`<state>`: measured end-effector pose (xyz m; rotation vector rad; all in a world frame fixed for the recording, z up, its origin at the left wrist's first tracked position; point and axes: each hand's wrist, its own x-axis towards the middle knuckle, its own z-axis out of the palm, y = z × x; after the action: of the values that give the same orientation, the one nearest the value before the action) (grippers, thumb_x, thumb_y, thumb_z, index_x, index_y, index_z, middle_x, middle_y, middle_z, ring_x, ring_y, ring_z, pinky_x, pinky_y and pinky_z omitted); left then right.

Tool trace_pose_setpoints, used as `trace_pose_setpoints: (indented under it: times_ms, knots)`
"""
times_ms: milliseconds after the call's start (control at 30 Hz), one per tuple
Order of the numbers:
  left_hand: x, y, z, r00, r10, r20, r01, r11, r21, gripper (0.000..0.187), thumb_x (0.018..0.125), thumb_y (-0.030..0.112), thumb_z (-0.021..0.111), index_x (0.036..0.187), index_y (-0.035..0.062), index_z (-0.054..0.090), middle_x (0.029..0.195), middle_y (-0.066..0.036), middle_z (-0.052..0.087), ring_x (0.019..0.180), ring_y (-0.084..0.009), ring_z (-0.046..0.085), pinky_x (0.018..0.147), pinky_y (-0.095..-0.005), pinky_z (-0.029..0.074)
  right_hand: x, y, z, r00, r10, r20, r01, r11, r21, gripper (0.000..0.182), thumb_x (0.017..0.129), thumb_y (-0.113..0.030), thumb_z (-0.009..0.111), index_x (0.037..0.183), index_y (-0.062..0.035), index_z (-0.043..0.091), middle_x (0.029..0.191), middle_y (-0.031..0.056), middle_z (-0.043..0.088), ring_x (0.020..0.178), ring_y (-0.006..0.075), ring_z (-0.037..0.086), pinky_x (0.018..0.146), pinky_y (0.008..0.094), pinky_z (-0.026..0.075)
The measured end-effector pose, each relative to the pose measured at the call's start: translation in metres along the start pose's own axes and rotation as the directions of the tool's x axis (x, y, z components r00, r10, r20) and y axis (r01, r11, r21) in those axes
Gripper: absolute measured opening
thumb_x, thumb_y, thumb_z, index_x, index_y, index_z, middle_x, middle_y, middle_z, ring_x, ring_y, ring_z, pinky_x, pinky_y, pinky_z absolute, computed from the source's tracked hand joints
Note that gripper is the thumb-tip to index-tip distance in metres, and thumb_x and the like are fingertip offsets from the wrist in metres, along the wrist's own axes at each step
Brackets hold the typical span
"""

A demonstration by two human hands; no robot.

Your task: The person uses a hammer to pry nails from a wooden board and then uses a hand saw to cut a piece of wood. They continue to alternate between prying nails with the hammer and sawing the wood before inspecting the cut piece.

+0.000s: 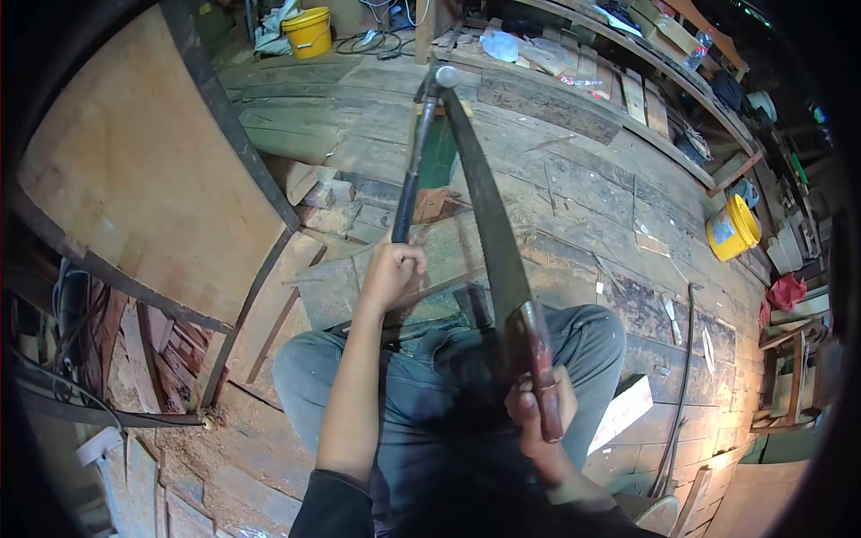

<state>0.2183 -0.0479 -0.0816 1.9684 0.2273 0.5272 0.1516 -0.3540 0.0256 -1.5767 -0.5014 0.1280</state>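
Observation:
My left hand (392, 272) is wrapped round the dark grip of a hammer (408, 202), whose round metal face points up towards the camera. In my right hand (538, 405) is the reddish wooden handle of a handsaw (489, 211), its long blade slanting forward and up. The far end of the blade overlaps the hammer head in this view. Behind the two tools a green, upright piece (436, 152) shows partly hidden. Both hands are above my lap, between my bent knees in grey trousers (309, 372).
Wooden floorboards carry scattered offcuts (327, 197) and sawdust. A framed wooden panel (143, 161) leans at the left. Yellow buckets stand at the back (308, 34) and right (733, 229). A long metal bar (686, 386) lies on the right, with a low plank bench (619, 90) behind.

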Motion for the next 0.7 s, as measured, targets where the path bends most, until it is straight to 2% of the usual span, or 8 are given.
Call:
trace_pose_setpoints:
  times_ms: [133, 200, 333, 400, 467, 500, 667, 700]
  knots:
    - [0.005, 0.002, 0.012, 0.995, 0.096, 0.012, -0.094, 0.992, -0.088, 0.02, 0.075, -0.012, 0.049, 0.07, 0.0021, 0.062, 0.067, -0.006, 0.056, 0.076, -0.0173, 0.055, 0.077, -0.0289, 0.044, 0.027, -0.001, 0.013, 0.989, -0.132, -0.072, 0.127, 0.989, -0.072, 0.022, 0.093, -0.021, 0.065, 0.09, -0.0018, 0.054, 0.075, 0.0024, 0.056, 0.064, 0.0077, 0.052, 0.059, 0.0249, 0.042]
    - [0.001, 0.008, 0.003, 0.979, 0.151, -0.139, -0.138, 0.985, 0.101, 0.021, 0.074, -0.014, 0.052, 0.069, 0.0028, 0.065, 0.074, -0.012, 0.057, 0.073, -0.0296, 0.06, 0.076, -0.0342, 0.049, 0.034, -0.004, 0.016, 0.997, -0.029, -0.074, 0.034, 0.997, 0.072, 0.021, 0.092, -0.018, 0.066, 0.09, -0.0017, 0.054, 0.075, 0.0041, 0.056, 0.066, 0.0097, 0.053, 0.061, 0.0262, 0.043]
    - [0.0, -0.009, -0.008, 0.999, 0.001, -0.052, -0.007, 0.993, -0.114, 0.023, 0.075, -0.014, 0.051, 0.07, 0.0033, 0.066, 0.07, -0.01, 0.058, 0.07, -0.0251, 0.06, 0.072, -0.0323, 0.048, 0.025, -0.009, 0.013, 0.997, 0.027, 0.079, -0.018, 0.994, -0.104, 0.018, 0.088, -0.012, 0.069, 0.091, -0.0014, 0.055, 0.074, 0.0072, 0.055, 0.066, 0.0139, 0.054, 0.063, 0.0286, 0.044]
    - [-0.006, -0.011, -0.002, 0.998, -0.023, -0.054, 0.016, 0.99, -0.14, 0.02, 0.075, -0.011, 0.052, 0.071, 0.0034, 0.066, 0.071, -0.011, 0.058, 0.072, -0.0274, 0.061, 0.071, -0.0332, 0.048, 0.02, -0.028, 0.009, 0.945, -0.26, 0.2, 0.317, 0.883, -0.346, 0.017, 0.087, -0.012, 0.069, 0.091, -0.0015, 0.056, 0.075, 0.0072, 0.055, 0.067, 0.0145, 0.055, 0.064, 0.0284, 0.044]
    - [-0.008, -0.007, 0.002, 1.0, 0.013, 0.006, -0.013, 1.0, -0.006, 0.017, 0.075, -0.008, 0.054, 0.071, 0.0034, 0.066, 0.068, -0.012, 0.059, 0.071, -0.0299, 0.061, 0.072, -0.0345, 0.05, 0.004, -0.029, 0.004, 0.997, 0.052, 0.061, -0.045, 0.993, -0.112, 0.018, 0.086, -0.013, 0.069, 0.089, -0.0018, 0.055, 0.076, 0.0045, 0.055, 0.065, 0.0119, 0.054, 0.065, 0.0284, 0.044]
    - [-0.005, 0.002, 0.005, 0.976, 0.181, -0.124, -0.169, 0.981, 0.098, 0.016, 0.074, -0.007, 0.054, 0.07, 0.0038, 0.065, 0.069, -0.015, 0.058, 0.067, -0.0327, 0.062, 0.071, -0.0371, 0.051, 0.011, -0.033, 0.007, 0.995, 0.096, 0.028, -0.095, 0.995, -0.04, 0.017, 0.087, -0.012, 0.068, 0.09, -0.0024, 0.054, 0.075, 0.0033, 0.055, 0.063, 0.0099, 0.053, 0.062, 0.0268, 0.044]
    - [0.004, 0.014, 0.002, 0.996, 0.035, -0.08, -0.039, 0.998, -0.043, 0.015, 0.075, -0.009, 0.051, 0.068, 0.0013, 0.059, 0.066, -0.011, 0.053, 0.069, -0.0252, 0.057, 0.071, -0.0328, 0.046, 0.048, -0.039, 0.019, 0.977, 0.211, 0.031, -0.21, 0.93, 0.303, 0.015, 0.09, -0.008, 0.064, 0.092, -0.0031, 0.05, 0.074, 0.0015, 0.053, 0.058, 0.0057, 0.049, 0.054, 0.0208, 0.04]
    - [0.002, 0.013, -0.002, 0.995, 0.004, -0.104, -0.011, 0.997, -0.074, 0.015, 0.075, -0.009, 0.05, 0.067, 0.0014, 0.059, 0.065, -0.01, 0.053, 0.067, -0.0249, 0.056, 0.071, -0.0322, 0.046, 0.044, -0.031, 0.01, 0.988, 0.144, 0.063, -0.15, 0.983, 0.107, 0.016, 0.089, -0.008, 0.065, 0.093, -0.0018, 0.052, 0.074, 0.0018, 0.053, 0.059, 0.0072, 0.049, 0.057, 0.0221, 0.041]
